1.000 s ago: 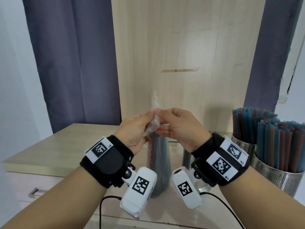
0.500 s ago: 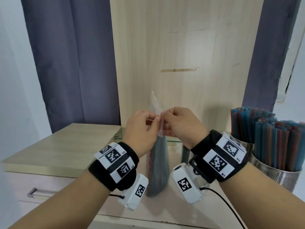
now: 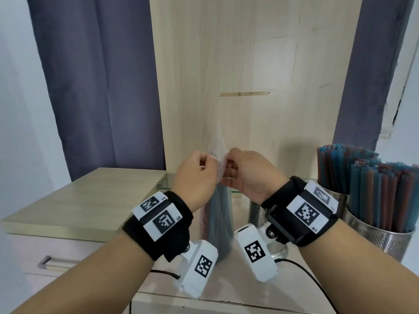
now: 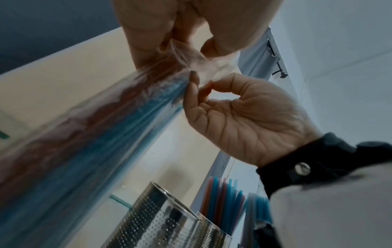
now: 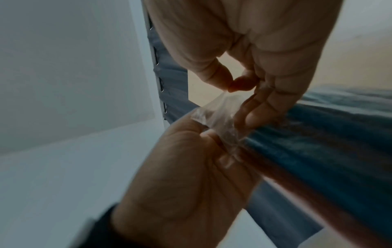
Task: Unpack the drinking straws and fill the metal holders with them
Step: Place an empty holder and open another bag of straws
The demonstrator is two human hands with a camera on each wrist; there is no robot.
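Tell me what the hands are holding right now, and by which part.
Both hands hold the clear plastic bag of straws by its loose top. The left hand and right hand each pinch the plastic there; the bag hangs below.

You face a light wood-grain cabinet top (image 3: 90,196) with a drawer handle (image 3: 44,261) on its front at the near left. Toward the right edge stand two perforated metal holders (image 3: 376,236), both packed with upright blue and reddish straws (image 3: 381,191), one behind the other, touching or nearly so. A third perforated holder (image 3: 255,210) stands nearer the middle, mostly hidden. A clear packet of straws (image 3: 218,223) stands upright at the centre; whether its base rests on the top you cannot tell. A black cable (image 3: 301,267) trails over the near edge.
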